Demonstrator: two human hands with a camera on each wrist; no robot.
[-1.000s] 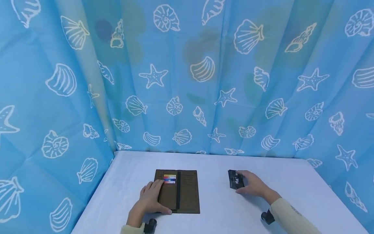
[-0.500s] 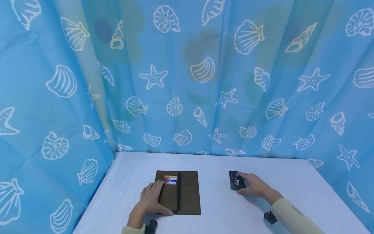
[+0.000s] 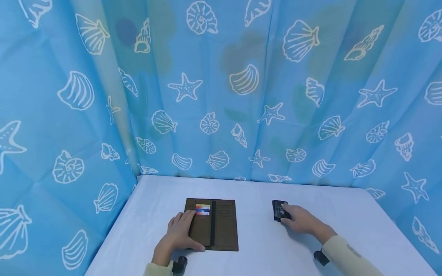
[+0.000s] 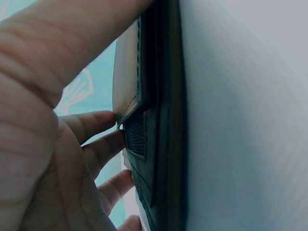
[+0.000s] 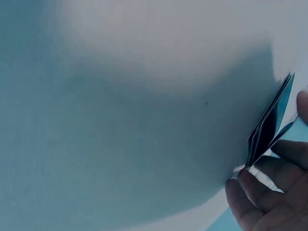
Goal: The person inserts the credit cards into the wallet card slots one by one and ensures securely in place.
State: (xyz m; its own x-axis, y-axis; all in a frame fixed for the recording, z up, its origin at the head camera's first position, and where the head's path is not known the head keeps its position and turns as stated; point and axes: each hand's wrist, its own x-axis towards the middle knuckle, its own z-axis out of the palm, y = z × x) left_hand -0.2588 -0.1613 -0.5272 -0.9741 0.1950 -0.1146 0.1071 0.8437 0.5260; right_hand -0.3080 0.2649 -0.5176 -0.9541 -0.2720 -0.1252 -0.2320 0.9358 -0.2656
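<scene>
Showing nearest the viewer are the pale L sleeve [image 3: 158, 270] and pale R sleeve [image 3: 349, 256], w/ a black L wrist cam [image 3: 180, 264] & black R wrist cam [image 3: 321, 258] at the cuffs. Just beyond, the L hand [image 3: 179, 232] rests on the L edge of a brown wallet [image 3: 226, 226], its fingers [image 3: 185, 217] wide of the thumb, which lies along the near edge; in the L wrist view the wallet is seen edge-on, w/ the fingertips touching it. The wallet lies open & flat, L of ctr., w/ a black band [image 3: 212, 222] running lengthwise nr. the fold and coloured cards [image 3: 202, 209] in a slot toward the far end of its L half. To the R, well apart fr. the wallet, the R hand [image 3: 301, 219] pinches a small stack of black cards [image 3: 278, 210], fingers narrow on it; white print on the top card is partly covered. Per the R wrist view, the card edges are slightly fanned; contact w/ the tabletop [image 3: 255, 222] cannot be told. The tabletop has a white cover. Farthest: a blue curtain [image 3: 207, 92], printed w/ white shells & starfish, at back & both sides.
</scene>
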